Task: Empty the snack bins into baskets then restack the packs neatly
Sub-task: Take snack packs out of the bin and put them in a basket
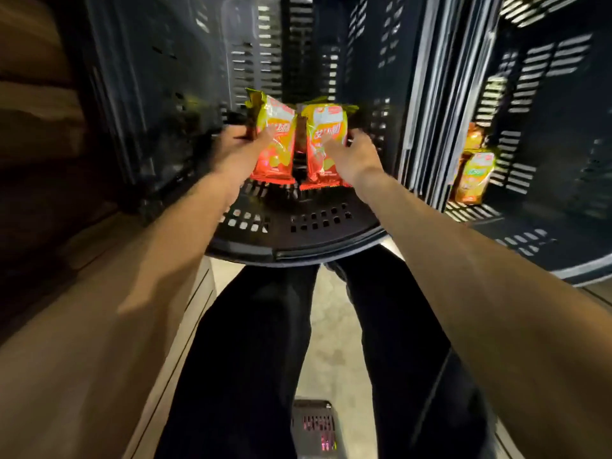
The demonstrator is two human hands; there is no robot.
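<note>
Two yellow-and-red snack packs stand side by side inside a dark slotted bin (298, 233). My left hand (241, 150) grips the left pack (276, 140) by its left edge. My right hand (356, 154) grips the right pack (326, 144) by its right edge. Both packs are upright, their lower ends close to the bin's perforated floor. The image is blurred by motion.
A neighbouring dark bin (546, 160) on the right holds orange and green snack packs (473, 173). Wooden shelving (39, 160) rises on the left. Below are my dark trouser legs and a grey slotted basket (314, 425) on the pale floor.
</note>
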